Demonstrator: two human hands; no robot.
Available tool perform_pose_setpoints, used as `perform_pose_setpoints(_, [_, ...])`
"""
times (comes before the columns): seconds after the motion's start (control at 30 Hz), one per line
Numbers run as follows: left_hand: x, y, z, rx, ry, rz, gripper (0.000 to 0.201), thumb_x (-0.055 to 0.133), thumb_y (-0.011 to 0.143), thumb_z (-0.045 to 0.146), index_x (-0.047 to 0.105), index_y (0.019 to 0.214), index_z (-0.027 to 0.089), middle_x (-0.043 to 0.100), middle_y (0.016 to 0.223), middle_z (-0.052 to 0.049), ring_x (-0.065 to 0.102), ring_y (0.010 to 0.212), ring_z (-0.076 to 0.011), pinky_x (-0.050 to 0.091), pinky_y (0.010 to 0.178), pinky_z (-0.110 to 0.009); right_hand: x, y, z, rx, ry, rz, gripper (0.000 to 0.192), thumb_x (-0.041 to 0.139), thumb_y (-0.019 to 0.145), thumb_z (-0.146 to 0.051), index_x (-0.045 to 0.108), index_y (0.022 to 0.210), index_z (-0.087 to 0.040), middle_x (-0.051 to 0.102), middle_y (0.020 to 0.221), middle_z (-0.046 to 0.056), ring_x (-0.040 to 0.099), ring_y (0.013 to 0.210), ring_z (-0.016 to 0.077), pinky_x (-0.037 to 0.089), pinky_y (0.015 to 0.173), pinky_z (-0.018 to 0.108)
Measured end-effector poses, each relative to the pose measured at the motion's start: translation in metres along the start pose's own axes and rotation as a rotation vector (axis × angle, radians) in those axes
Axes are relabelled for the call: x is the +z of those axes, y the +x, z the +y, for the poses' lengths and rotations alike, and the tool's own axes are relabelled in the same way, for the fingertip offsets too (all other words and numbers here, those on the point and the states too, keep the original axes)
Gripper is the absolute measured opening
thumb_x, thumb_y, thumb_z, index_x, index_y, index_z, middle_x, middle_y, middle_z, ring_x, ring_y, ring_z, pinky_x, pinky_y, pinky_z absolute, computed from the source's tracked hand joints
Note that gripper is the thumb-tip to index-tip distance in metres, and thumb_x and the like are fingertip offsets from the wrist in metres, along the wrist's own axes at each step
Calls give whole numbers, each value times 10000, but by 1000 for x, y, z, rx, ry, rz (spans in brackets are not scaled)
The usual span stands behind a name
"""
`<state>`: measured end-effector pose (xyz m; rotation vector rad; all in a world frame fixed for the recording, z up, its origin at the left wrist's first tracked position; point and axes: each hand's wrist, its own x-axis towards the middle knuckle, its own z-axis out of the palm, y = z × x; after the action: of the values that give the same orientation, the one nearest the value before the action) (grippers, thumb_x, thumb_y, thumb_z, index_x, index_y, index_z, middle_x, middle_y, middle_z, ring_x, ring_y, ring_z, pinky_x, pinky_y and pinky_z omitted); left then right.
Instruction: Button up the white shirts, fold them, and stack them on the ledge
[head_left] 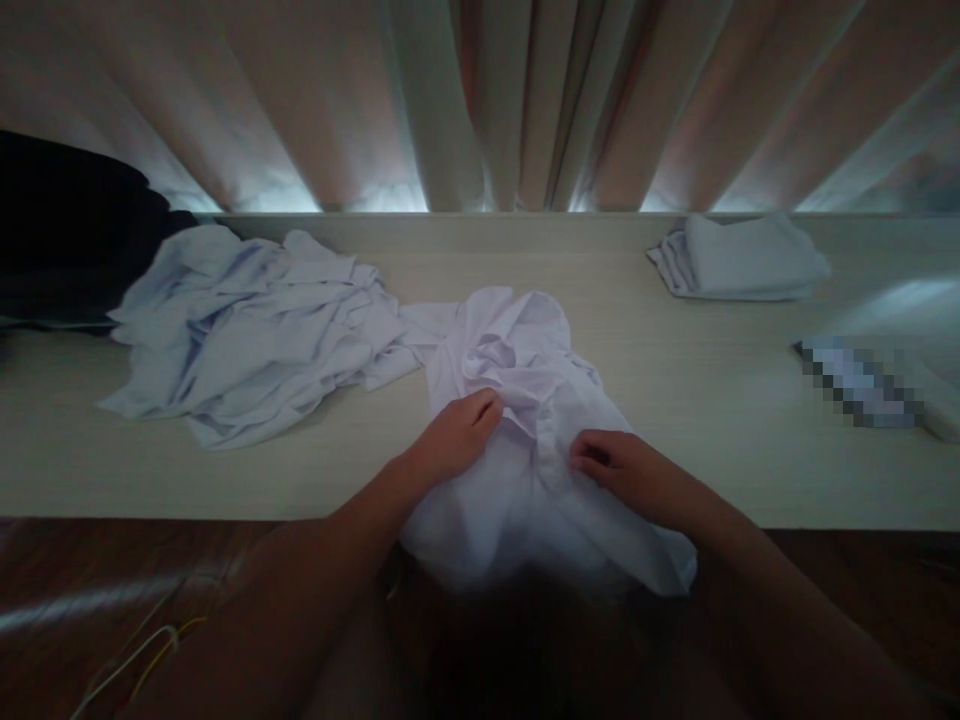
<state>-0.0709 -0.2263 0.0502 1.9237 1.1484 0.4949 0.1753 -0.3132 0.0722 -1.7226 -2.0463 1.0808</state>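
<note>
A crumpled white shirt [510, 480] lies in front of me, with its lower part hanging over the table's near edge. My left hand [463, 432] is closed on the shirt's fabric, thumb and forefinger pinched together at its left side. On the other side, my right hand [622, 470] is curled with its fingertips at the cloth, right of a raised band-like strip. Its fingers look closed on the fabric, though their tips are partly hidden. The top of the shirt is bunched up in loose folds.
A heap of white garments [255, 330] touches the shirt on the left, beside a black item [67, 230]. A folded white stack [750, 262] lies at the back right of the table [337, 490], with a pixelated object [862, 385] nearer. Curtains [495, 100] hang behind; cables [161, 640] lie below left.
</note>
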Motion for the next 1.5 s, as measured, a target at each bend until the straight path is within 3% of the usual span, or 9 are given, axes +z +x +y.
perform_pose_setpoints(0.17, [3,3,-3,92,46,-90,167,576,886,300,692,875,181,705,876,-23,612,800,-185,443,745,-302,20,6,-14,120,-204,11,434,570,893,-570,616,663,-204,624,642,35,526,595,170,294,556,302])
perform_pose_setpoints(0.3, [-1,5,-2,73,-52,-117,139,651,838,277,744,844,174,745,896,-39,645,846,-200,467,779,-303,35,14,-15,221,-368,110,323,549,921,-425,622,708,-193,662,723,69,568,649,202,292,577,305])
perform_pose_setpoints(0.37, [-5,5,0,59,-121,-109,143,669,833,280,751,844,163,748,888,-42,649,848,-200,471,776,-297,28,14,-12,158,-170,70,296,531,929,-362,595,699,-187,643,706,56,563,644,187,336,591,298])
perform_pose_setpoints(0.47, [-6,4,4,32,-229,-92,179,688,836,317,741,834,146,736,867,-46,641,817,-187,474,745,-283,11,9,-9,38,356,-13,341,526,949,-431,595,720,-188,615,679,19,571,653,164,419,642,283])
perform_pose_setpoints(0.6, [5,-3,13,-45,-396,-111,228,733,808,374,693,797,150,700,801,-29,622,719,-145,472,674,-256,5,8,-10,6,750,92,367,539,944,-520,601,791,-193,595,678,-2,564,655,153,448,668,282])
perform_pose_setpoints(0.87, [15,-14,27,-335,-776,-224,234,831,699,253,711,849,120,726,787,-59,663,678,-149,532,647,-265,16,23,-21,-11,636,223,271,564,942,-425,589,810,-190,588,694,-19,538,658,138,424,650,267])
perform_pose_setpoints(1.2, [17,-15,25,-312,-864,-305,295,689,868,399,739,890,109,708,861,-82,654,747,-142,544,689,-267,24,28,-26,46,684,333,248,577,934,-432,566,822,-211,541,564,-53,505,514,123,397,539,261])
perform_pose_setpoints(1.4, [18,-16,27,-313,-869,-260,214,791,773,307,715,852,124,659,781,-26,611,690,-112,526,656,-241,31,25,-31,74,771,409,220,607,914,-433,491,907,-247,547,583,-69,501,501,126,391,503,252])
perform_pose_setpoints(1.5, [15,-16,31,-352,-890,-220,195,784,767,282,698,829,118,657,779,-29,607,683,-112,501,629,-227,30,18,-34,-21,895,392,272,649,892,-367,404,965,-274,592,651,-77,562,568,136,450,572,262])
